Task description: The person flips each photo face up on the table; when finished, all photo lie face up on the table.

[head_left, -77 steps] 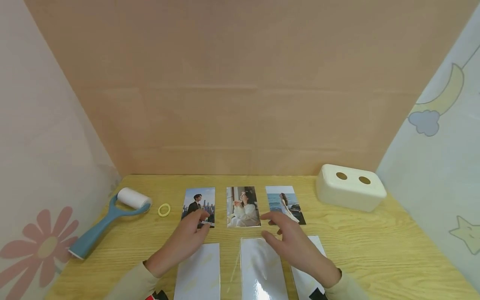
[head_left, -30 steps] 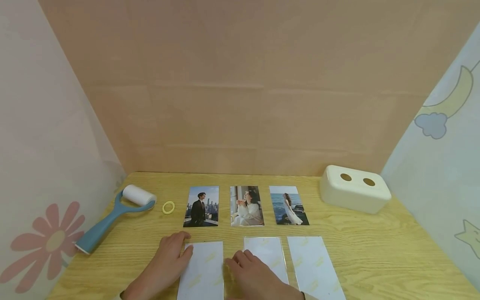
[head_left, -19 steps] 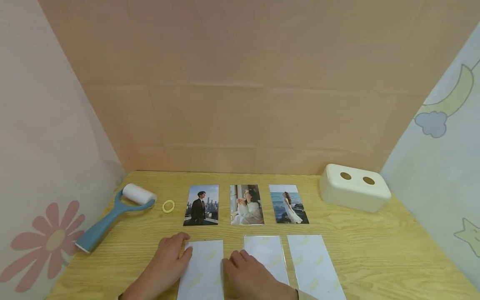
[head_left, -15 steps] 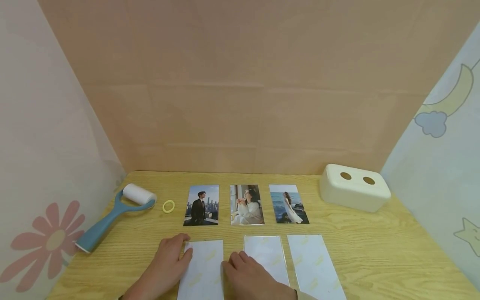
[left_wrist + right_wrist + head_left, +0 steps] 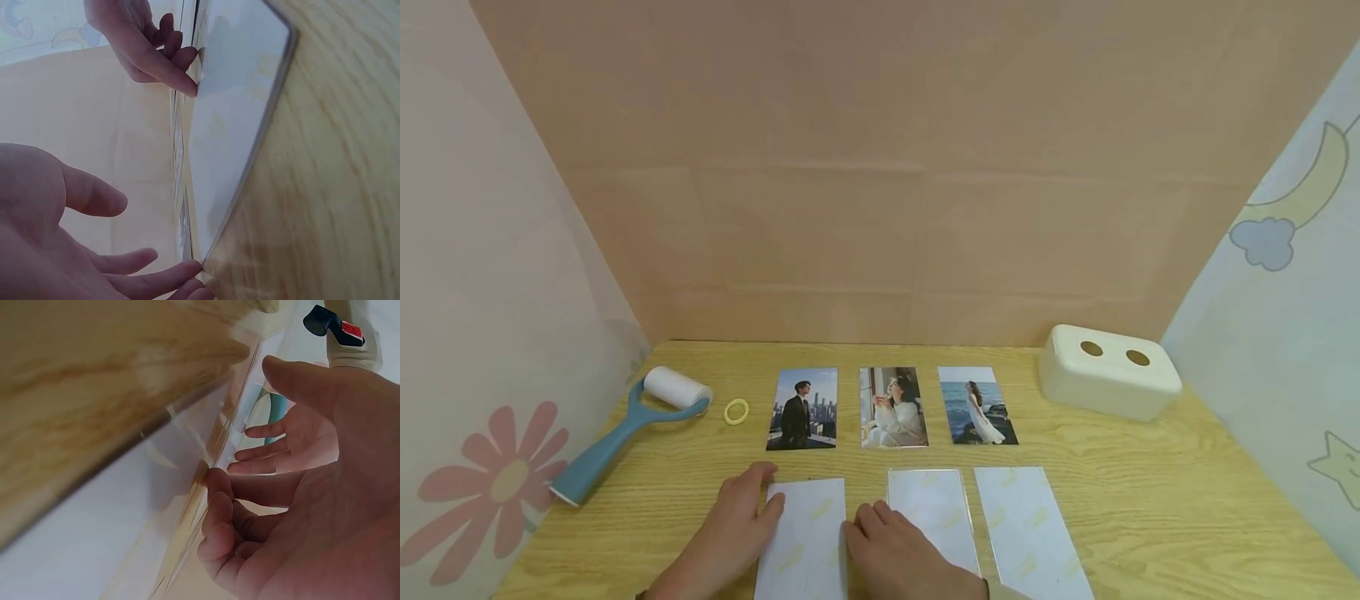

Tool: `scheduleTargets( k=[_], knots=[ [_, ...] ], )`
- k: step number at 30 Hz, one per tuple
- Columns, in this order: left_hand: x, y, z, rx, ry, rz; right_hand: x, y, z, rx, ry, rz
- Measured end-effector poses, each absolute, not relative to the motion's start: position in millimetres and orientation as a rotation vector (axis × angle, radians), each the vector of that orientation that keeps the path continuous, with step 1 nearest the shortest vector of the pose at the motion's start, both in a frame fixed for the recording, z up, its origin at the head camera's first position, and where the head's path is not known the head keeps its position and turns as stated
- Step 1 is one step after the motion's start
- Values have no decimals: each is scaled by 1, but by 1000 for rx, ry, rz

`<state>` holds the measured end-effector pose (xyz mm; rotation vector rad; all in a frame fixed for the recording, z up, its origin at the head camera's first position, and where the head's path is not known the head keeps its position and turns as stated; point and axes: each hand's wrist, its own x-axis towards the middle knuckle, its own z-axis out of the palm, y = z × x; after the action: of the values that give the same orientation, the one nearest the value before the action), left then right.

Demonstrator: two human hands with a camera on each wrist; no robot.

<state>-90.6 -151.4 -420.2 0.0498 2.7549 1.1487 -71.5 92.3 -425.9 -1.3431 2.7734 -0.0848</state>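
Note:
A white sheet with faint yellow marks (image 5: 803,542) lies flat at the front left of the table. My left hand (image 5: 726,529) rests along its left edge, a fingertip at the upper left corner; in the left wrist view the left hand (image 5: 69,231) has its fingers extended, one touching the corner. My right hand (image 5: 902,554) touches the sheet's right edge and covers part of the middle sheet (image 5: 928,496). The right wrist view shows the right hand (image 5: 312,487) with its fingers bent, holding nothing visible. A third sheet (image 5: 1030,533) lies to the right.
Behind the sheets lie three photos: a person in a dark suit (image 5: 805,408), a person in white (image 5: 895,408), a person by the sea (image 5: 977,408). A blue-handled roller (image 5: 602,454) and yellow ring (image 5: 737,412) are left; a cream box (image 5: 1108,375) stands back right.
Both hands have come down from the photos to the sides of the left sheet. Over the last half second they have hardly moved; the view has shifted slightly.

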Motion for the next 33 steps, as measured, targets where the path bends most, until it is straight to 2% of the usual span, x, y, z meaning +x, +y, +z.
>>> scheduleTargets(
  k=[9,22,27,33],
  knots=[
    [-94,-151,-417,-50,2712,1185,-69,90,-427,-1447,2851,-25],
    [-91,-153,-413,-164,2585,1433,-71,89,-427,-1417,2798,-40],
    [-89,-153,-409,-164,2579,1505,-72,87,-425,-1318,2768,-27],
    [-84,-154,-404,-176,2544,1599,-72,81,-425,-1069,2715,-193]
  ],
)
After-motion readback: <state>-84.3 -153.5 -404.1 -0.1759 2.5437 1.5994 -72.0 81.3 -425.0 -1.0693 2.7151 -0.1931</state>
